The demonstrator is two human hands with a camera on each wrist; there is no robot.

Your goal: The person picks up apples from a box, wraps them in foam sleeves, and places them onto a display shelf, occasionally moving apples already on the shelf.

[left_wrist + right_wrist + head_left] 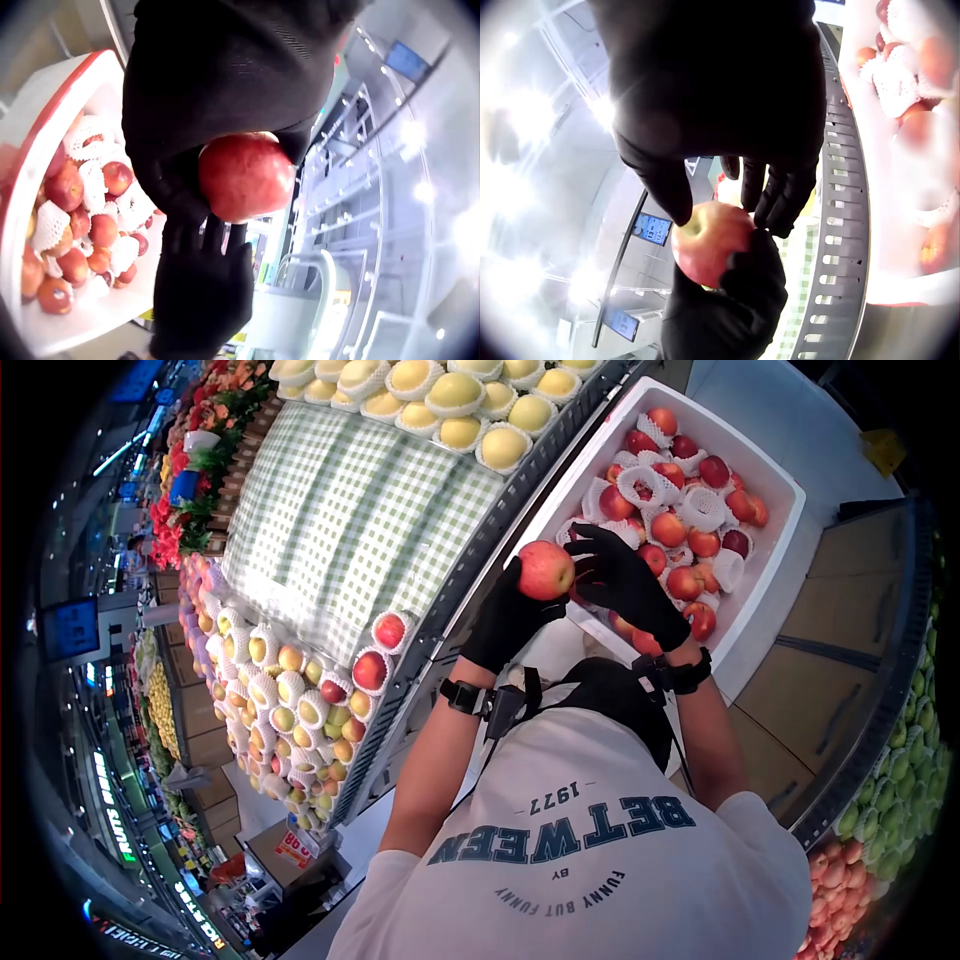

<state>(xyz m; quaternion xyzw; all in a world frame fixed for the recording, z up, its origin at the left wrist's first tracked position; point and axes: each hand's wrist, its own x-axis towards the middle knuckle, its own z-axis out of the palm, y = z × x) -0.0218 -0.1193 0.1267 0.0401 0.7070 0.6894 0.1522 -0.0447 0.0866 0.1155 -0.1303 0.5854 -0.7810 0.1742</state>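
Observation:
A red apple with a paler yellowish patch sits bare in my left hand, whose gloved fingers and thumb curl round it. Beside it is my right hand, also black-gloved, its fingers spread and slightly bent. In the right wrist view, the right thumb reaches right to the stem end of the apple, and the other fingers hang loosely near its far side. The left wrist view has the apple under the left palm, with the right hand behind it.
A white foam box holds many red apples and white foam nets. Left of me, a display shelf carries a green checked cloth, with netted yellow fruit above and mixed apples below. The shelf's dark slotted edge borders the box.

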